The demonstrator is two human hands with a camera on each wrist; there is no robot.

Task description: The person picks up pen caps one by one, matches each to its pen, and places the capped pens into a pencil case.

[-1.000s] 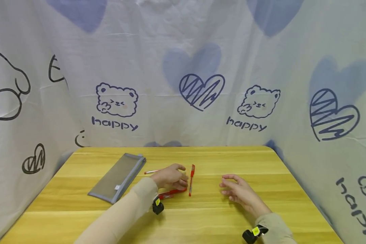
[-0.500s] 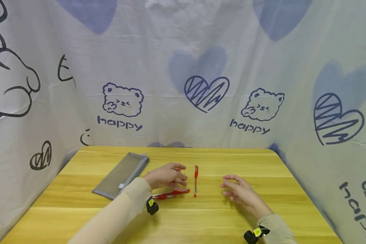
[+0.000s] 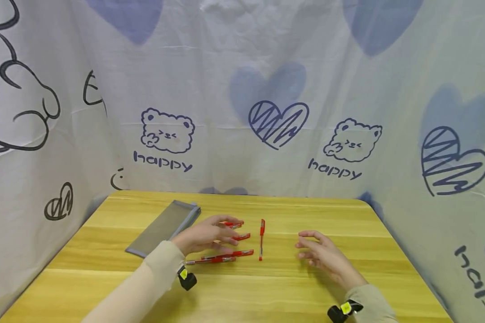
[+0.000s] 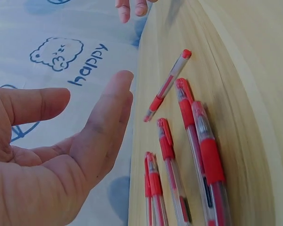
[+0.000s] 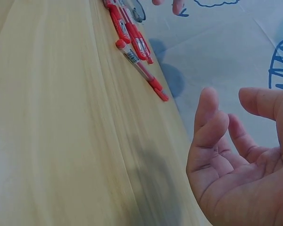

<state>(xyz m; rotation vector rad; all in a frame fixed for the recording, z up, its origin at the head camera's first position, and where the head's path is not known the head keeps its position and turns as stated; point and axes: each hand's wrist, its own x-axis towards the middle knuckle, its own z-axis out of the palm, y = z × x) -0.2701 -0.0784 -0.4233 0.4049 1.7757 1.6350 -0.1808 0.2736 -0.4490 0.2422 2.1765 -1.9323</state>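
My left hand (image 3: 204, 235) hovers over several red pens, its fingers relaxed and holding nothing. In the left wrist view two pens lie close together, a capped red pen (image 4: 210, 160) being the nearest. Another pen (image 4: 172, 165) and a close pair lie beyond it, their lower ends cut off by the frame. One pen (image 3: 262, 240) lies apart on the right, pointing away from me, between the two hands. My right hand (image 3: 327, 255) is held above the table to the right of that pen, fingers loosely bent, with nothing in its grasp.
A grey mesh zip pouch (image 3: 161, 229) lies flat at the left, partly behind the left hand and sleeve. The yellow wood-grain table (image 3: 291, 291) is bounded by a white printed curtain (image 3: 222, 170) at the back and sides.
My left hand has drawn back to the left from beside the single pen, uncovering more of the pens under it. The right hand has stayed nearly still. The head view has shifted slightly.
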